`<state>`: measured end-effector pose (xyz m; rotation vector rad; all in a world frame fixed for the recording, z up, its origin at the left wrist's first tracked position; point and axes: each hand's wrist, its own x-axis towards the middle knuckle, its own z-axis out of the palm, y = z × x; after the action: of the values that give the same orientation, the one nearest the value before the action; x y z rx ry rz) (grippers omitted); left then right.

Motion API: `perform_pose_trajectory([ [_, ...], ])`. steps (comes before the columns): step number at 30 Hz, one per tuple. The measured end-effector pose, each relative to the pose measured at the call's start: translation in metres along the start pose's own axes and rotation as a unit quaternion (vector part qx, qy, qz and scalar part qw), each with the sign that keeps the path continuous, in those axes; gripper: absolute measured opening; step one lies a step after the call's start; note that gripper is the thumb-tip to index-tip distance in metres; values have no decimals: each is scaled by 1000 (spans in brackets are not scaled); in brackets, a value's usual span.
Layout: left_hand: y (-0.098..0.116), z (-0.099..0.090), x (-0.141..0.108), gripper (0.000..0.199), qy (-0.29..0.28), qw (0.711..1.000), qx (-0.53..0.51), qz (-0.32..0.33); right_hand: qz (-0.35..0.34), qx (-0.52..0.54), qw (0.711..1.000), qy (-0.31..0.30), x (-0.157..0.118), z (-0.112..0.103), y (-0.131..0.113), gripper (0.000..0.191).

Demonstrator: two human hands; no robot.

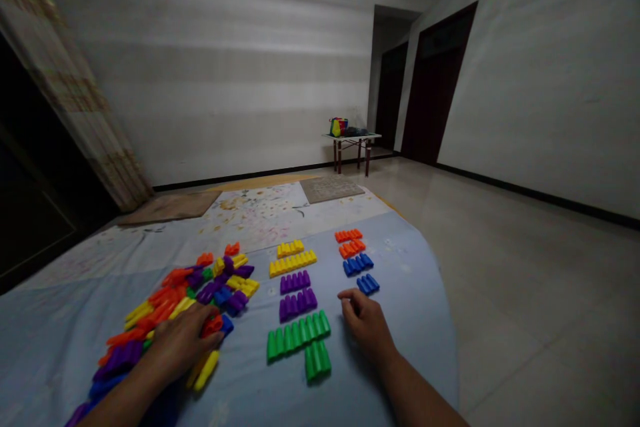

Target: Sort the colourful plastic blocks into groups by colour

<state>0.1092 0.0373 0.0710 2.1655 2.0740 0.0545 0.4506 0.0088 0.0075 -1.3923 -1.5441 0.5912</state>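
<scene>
My left hand (185, 332) is at the right side of a mixed pile of coloured plastic pieces, its fingers closed around an orange piece (213, 325). Just beyond those fingertips is a blue piece (227, 325); a yellow piece (207, 371) lies below the hand. My right hand (367, 321) rests on the cloth with its fingers curled in, and nothing shows in them. It is close to a short row of blue pieces (368, 284) and right of a green row (299, 336). Purple rows (298, 305) and yellow rows (293, 263) lie farther back in the middle column.
More blue pieces (358, 265) and orange rows (349, 235) form the right column. A light blue cloth (410, 347) covers the round-edged table. Two flat mats (333, 189) lie at its far side. A small table (353, 137) with colourful items stands by the wall.
</scene>
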Motion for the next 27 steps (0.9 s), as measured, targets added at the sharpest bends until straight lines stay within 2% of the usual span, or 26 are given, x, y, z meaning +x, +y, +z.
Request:
perform_pose_trajectory([
  [9,-12,3,12,50,-40,999,-17,-3,5,11,1000,3,1,-1,-3,25],
  [13,-7,-2,7,53,-25,998,-53,-7,7,13,1000,-8,-2,-2,-4,26],
  [18,4,-11,3,53,29,990,-140,5,20,8,1000,-16,-3,-2,-3,28],
  [22,36,-20,15,52,69,974,-206,60,12,13,1000,-18,-1,-2,-3,28],
  [27,109,-22,48,47,79,960,-216,158,11,13,1000,3,0,-2,-5,25],
])
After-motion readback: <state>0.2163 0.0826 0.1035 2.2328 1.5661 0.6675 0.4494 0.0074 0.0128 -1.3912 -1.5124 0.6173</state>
